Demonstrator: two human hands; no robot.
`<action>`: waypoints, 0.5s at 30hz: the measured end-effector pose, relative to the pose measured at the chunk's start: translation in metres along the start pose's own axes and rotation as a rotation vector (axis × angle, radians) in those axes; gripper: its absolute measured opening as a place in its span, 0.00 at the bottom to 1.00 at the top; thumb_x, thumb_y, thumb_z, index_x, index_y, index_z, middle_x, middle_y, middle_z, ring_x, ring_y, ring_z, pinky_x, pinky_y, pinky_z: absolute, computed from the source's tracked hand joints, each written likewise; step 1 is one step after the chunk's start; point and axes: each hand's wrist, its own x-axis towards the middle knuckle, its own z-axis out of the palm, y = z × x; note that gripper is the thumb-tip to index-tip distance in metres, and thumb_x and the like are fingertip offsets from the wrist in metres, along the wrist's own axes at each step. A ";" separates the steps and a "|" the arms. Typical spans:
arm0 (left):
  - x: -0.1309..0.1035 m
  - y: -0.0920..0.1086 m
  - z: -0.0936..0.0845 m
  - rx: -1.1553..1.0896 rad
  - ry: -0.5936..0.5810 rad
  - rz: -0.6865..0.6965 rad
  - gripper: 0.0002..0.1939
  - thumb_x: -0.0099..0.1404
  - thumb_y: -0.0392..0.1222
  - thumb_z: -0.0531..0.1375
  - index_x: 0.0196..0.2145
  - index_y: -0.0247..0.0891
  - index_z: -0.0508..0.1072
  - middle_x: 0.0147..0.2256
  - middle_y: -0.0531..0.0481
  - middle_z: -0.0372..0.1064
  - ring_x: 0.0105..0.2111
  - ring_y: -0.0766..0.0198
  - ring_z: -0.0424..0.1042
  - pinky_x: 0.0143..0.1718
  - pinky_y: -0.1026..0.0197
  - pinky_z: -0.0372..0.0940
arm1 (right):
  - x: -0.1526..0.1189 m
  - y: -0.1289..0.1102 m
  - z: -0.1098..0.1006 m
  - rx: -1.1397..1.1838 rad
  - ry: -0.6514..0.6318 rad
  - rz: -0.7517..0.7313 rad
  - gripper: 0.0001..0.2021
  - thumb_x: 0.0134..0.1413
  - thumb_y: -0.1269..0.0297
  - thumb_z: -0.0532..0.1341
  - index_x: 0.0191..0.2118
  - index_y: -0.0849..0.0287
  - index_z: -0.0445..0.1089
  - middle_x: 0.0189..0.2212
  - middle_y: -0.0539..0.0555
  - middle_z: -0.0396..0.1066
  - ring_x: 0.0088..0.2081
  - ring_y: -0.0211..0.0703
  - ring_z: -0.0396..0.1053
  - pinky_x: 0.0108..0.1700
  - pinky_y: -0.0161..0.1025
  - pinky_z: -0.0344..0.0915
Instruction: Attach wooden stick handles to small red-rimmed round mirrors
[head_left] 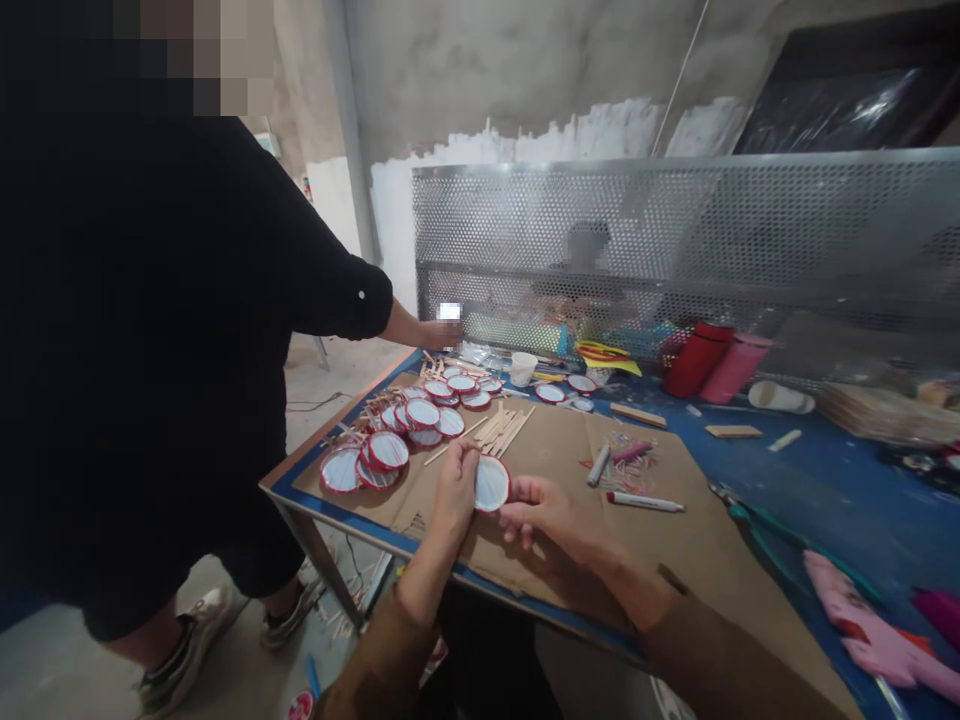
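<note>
A small round white disc with a red rim (492, 484) is held up above the cardboard sheet (555, 465). My left hand (455, 490) grips it at its left edge, fingers closed. At the opposite edge, my right hand (547, 510) pinches the rim between thumb and fingers. Just beyond the disc lie thin wooden sticks (506, 430). To the left is a pile of similar red-rimmed discs (388, 450), some with sticks attached. Right of my hands lie a white marker with a red cap (645, 502), a grey tube-like piece (598, 466) and a purple piece (631, 452) among thin coloured strands.
A co-worker in black (187, 330) stands at left, one hand (441, 334) over the table's far corner. A perforated metal panel (675, 240) backs the table. Cups (523, 368), red and pink bottles (697, 360), a teal-handled tool (772, 535) and a pink glue gun (862, 625) stand or lie around.
</note>
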 end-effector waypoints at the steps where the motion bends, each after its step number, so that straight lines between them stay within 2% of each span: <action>1: 0.000 0.000 0.000 0.005 -0.004 0.008 0.05 0.62 0.41 0.50 0.32 0.39 0.62 0.27 0.55 0.59 0.27 0.66 0.60 0.28 0.65 0.57 | 0.001 0.002 0.000 -0.002 -0.003 0.005 0.12 0.43 0.61 0.63 0.32 0.64 0.67 0.25 0.51 0.71 0.23 0.35 0.70 0.19 0.27 0.62; 10: 0.000 0.002 0.002 -0.071 -0.071 -0.028 0.06 0.61 0.43 0.52 0.32 0.39 0.63 0.27 0.54 0.60 0.27 0.67 0.61 0.28 0.66 0.58 | 0.004 0.008 0.000 -0.082 -0.021 0.025 0.09 0.43 0.66 0.61 0.33 0.63 0.66 0.23 0.48 0.70 0.22 0.33 0.70 0.18 0.26 0.61; 15: 0.001 -0.003 0.003 -0.084 -0.061 -0.036 0.10 0.61 0.48 0.53 0.33 0.38 0.64 0.28 0.54 0.61 0.28 0.66 0.62 0.29 0.65 0.59 | 0.001 0.001 -0.008 -0.060 -0.129 0.065 0.14 0.42 0.63 0.64 0.36 0.62 0.66 0.25 0.49 0.71 0.23 0.34 0.70 0.19 0.26 0.63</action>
